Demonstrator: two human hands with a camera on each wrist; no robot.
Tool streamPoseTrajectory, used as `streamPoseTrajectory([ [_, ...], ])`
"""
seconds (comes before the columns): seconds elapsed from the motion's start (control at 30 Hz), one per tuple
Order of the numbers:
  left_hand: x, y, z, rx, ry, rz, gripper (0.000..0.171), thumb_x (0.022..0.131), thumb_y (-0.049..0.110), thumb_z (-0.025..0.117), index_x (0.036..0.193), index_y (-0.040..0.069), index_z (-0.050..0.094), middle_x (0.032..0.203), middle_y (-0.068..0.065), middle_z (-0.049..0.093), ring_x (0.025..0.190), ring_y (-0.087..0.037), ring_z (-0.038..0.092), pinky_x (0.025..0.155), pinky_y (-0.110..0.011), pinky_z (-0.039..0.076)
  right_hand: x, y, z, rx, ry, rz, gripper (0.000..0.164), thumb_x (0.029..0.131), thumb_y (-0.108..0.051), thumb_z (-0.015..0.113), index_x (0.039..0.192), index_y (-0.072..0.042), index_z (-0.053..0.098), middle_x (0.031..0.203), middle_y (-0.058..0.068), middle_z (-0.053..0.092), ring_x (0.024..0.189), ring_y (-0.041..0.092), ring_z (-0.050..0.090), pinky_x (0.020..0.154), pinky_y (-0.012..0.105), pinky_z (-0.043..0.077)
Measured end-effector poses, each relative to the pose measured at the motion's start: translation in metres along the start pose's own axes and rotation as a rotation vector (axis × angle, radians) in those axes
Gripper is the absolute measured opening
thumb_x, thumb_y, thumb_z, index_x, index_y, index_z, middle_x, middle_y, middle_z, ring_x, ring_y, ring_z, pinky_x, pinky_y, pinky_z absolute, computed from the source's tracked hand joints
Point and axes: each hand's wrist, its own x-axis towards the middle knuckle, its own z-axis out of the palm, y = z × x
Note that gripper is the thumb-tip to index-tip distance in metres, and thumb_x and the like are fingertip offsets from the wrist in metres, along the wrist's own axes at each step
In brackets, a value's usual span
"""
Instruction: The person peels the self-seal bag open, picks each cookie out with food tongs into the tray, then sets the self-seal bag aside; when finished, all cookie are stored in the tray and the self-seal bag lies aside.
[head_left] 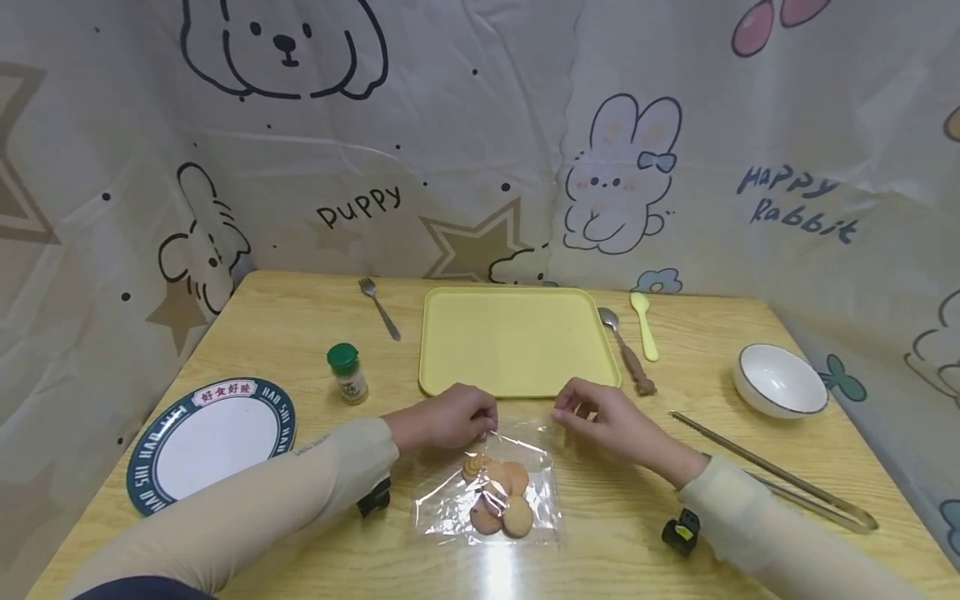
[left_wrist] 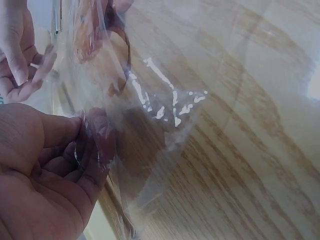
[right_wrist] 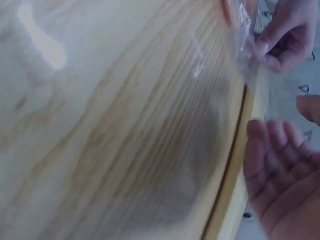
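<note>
A clear plastic bag (head_left: 442, 512) with several round cookies (head_left: 517, 517) inside lies at the near middle of the table. My left hand (head_left: 456, 415) pinches the bag's upper edge between thumb and fingers; the left wrist view shows the crinkled film (left_wrist: 102, 135) at the fingertips. Just off the bag's upper right corner is my right hand (head_left: 611, 421). In the right wrist view its fingers (right_wrist: 270, 155) are loosely bent, the thumb stands apart from them, and nothing is between them.
Beyond the hands lies a yellow tray (head_left: 517, 342), flanked by a fork (head_left: 381, 310), a brown-handled spoon (head_left: 630, 352) and a yellow spoon (head_left: 644, 327). Leftward are a green-capped shaker (head_left: 347, 375) and a plate (head_left: 213, 446); rightward, a white bowl (head_left: 780, 382) and metal tongs (head_left: 780, 471).
</note>
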Motion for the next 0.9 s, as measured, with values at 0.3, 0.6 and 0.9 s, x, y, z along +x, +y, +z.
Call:
streamPoseTrajectory([
  [0.3,-0.002,-0.004,0.002,-0.003,0.009,0.0,0.018,0.095,0.006,0.055,0.081,0.006,0.066,0.072,-0.002,0.066,0.065,-0.006,0.054,0.068,-0.021,0.046,-0.008,-0.02,0.015,-0.014,-0.23,0.282,0.047,0.09,-0.047,0.063,0.058,-0.017,0.048,0.05,-0.008,0.042,0.044,0.007,0.036,0.043,0.021,0.031],
  [0.6,-0.002,0.0,0.0,-0.006,0.004,-0.01,0.017,0.095,0.004,0.054,0.083,0.005,0.066,0.073,-0.003,0.066,0.066,-0.007,0.053,0.066,-0.021,0.046,-0.017,-0.02,0.014,0.226,-0.353,0.284,0.028,0.093,-0.02,0.062,0.074,0.002,0.064,0.058,0.001,0.057,0.044,0.008,0.055,0.044,0.023,0.048],
  [0.9,-0.003,0.001,-0.001,0.01,0.011,0.008,0.017,0.094,0.003,0.054,0.081,0.005,0.065,0.074,-0.004,0.066,0.069,-0.007,0.053,0.071,-0.023,0.046,-0.024,-0.004,0.005,0.288,-0.418,0.26,0.028,0.096,-0.019,0.06,0.081,0.005,0.063,0.065,0.003,0.06,0.05,0.01,0.058,0.048,0.02,0.049],
])
